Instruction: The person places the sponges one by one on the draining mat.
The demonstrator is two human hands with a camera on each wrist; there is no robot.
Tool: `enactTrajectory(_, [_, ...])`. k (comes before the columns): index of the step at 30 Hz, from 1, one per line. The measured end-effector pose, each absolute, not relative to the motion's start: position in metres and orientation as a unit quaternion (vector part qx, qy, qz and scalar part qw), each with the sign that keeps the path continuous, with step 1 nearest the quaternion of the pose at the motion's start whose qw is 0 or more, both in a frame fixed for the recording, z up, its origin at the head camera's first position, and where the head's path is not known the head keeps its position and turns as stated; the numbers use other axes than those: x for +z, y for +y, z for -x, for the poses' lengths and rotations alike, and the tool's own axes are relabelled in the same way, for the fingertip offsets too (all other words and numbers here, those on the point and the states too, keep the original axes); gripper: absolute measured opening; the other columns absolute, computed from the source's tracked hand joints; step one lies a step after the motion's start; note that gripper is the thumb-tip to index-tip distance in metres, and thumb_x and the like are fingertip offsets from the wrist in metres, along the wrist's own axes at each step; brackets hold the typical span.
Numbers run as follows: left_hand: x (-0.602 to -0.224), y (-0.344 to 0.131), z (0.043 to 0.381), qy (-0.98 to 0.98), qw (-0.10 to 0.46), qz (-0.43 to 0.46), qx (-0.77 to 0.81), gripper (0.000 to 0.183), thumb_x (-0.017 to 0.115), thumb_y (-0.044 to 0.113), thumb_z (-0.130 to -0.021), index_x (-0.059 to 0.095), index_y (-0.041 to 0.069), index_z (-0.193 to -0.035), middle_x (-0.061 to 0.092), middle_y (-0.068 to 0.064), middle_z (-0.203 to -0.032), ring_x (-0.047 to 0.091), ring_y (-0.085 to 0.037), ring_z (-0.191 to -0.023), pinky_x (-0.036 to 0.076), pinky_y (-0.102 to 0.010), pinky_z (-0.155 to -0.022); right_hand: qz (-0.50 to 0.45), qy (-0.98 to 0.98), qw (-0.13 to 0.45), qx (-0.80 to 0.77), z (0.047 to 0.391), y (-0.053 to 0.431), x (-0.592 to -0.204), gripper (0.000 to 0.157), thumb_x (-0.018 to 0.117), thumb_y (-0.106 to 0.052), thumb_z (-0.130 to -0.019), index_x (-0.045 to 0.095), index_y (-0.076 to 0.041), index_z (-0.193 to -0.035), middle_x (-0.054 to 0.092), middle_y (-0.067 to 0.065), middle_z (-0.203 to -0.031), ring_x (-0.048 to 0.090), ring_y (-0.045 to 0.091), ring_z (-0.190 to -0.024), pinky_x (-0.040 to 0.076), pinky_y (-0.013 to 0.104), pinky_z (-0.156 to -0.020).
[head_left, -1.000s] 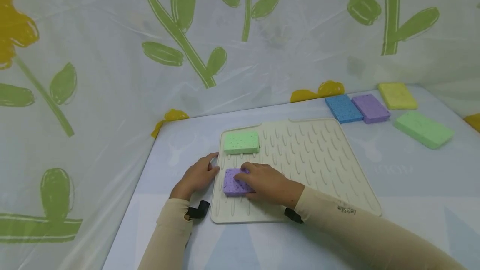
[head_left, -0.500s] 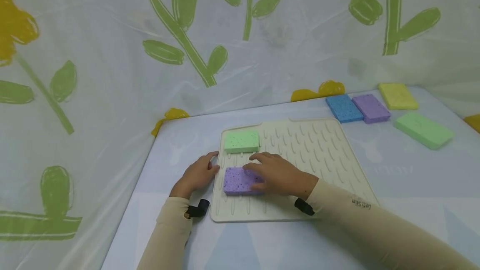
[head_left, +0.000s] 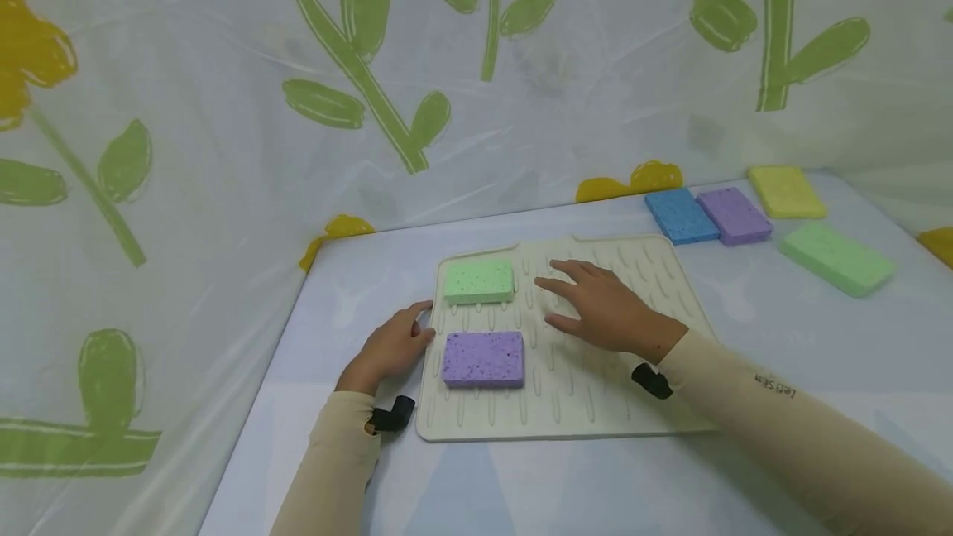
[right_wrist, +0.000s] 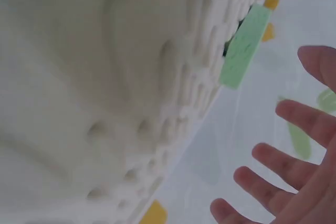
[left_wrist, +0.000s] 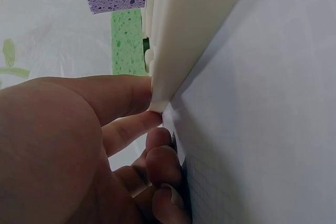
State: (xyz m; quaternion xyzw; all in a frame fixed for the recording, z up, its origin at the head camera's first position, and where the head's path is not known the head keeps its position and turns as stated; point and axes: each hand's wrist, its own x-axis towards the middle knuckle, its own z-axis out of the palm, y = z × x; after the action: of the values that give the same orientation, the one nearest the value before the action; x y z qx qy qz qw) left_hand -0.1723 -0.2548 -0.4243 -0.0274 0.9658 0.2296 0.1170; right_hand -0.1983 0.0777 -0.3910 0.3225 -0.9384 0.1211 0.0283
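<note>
On the left part of a cream ridged drying mat point(head_left: 596, 404) lie two sponges. The green sponge point(head_left: 479, 282) is toward the back and the purple sponge point(head_left: 484, 360) is nearer the front, with a gap between them. My left hand point(head_left: 389, 351) rests beside the mat's left edge. In the left wrist view its thumb and a fingertip touch the edge of the mat point(left_wrist: 194, 19), while the other fingers curl loosely on the table. My right hand point(head_left: 603, 304) hovers over the middle of the mat with fingers spread and holds nothing, as the right wrist view also shows.
Beyond the mat's back right corner lie a blue sponge point(head_left: 682, 216), a second purple sponge point(head_left: 735, 216), a yellow sponge point(head_left: 787, 192) and another green sponge point(head_left: 837, 259). A flower-printed curtain point(head_left: 596, 106) hangs behind the table and along its left side.
My right hand has let go of the purple sponge on the mat and moved right and back, its fingers spreading. The sponge stays where it lay. My left hand has not moved.
</note>
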Motion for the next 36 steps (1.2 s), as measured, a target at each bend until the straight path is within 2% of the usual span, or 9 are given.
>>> enactTrajectory(10, [-0.424,-0.259,0.172,0.969,0.115,0.029,0.219,0.055,0.054,0.032,-0.102,0.039,0.020,-0.154,0.054,-0.005,-0.096,0.052,-0.018,-0.081,0.040,-0.032,-0.067,-0.269,-0.955,0.060,0.111,0.216,0.122,-0.395,0.062,0.062,-0.034,-0.098,0.041,-0.014,-0.153,0.041,0.023,-0.153,0.043,0.046,-0.137,0.036,0.065,-0.107])
enactTrajectory(24, [-0.426,-0.256,0.173,0.966,0.114,0.024,0.230,0.056,0.054,0.031,-0.101,0.039,0.020,-0.154,0.054,-0.004,-0.095,0.051,-0.017,-0.080,0.039,-0.031,-0.065,-0.209,-0.975,0.002,0.071,0.242,0.188,-0.395,0.065,0.051,-0.041,-0.102,0.034,-0.006,-0.154,0.030,0.032,-0.155,0.032,0.056,-0.138,0.028,0.072,-0.107])
enactTrajectory(30, [-0.424,-0.254,0.173,0.967,0.117,0.029,0.226,0.055,0.054,0.031,-0.101,0.040,0.021,-0.154,0.054,-0.005,-0.094,0.052,-0.018,-0.079,0.039,-0.031,-0.065,-0.195,-0.978,0.008,0.075,0.254,0.211,-0.396,0.066,0.048,-0.044,-0.103,0.036,-0.004,-0.153,0.029,0.036,-0.152,0.029,0.059,-0.137,0.026,0.076,-0.105])
enactTrajectory(36, [-0.424,-0.255,0.173,0.966,0.119,0.030,0.228,0.056,0.054,0.031,-0.101,0.039,0.021,-0.154,0.054,-0.004,-0.094,0.052,-0.017,-0.079,0.040,-0.031,-0.065,-0.164,-0.983,-0.015,0.085,0.266,0.231,-0.395,0.065,0.042,-0.043,-0.105,0.029,-0.003,-0.155,0.018,0.038,-0.155,0.018,0.063,-0.137,0.018,0.077,-0.107])
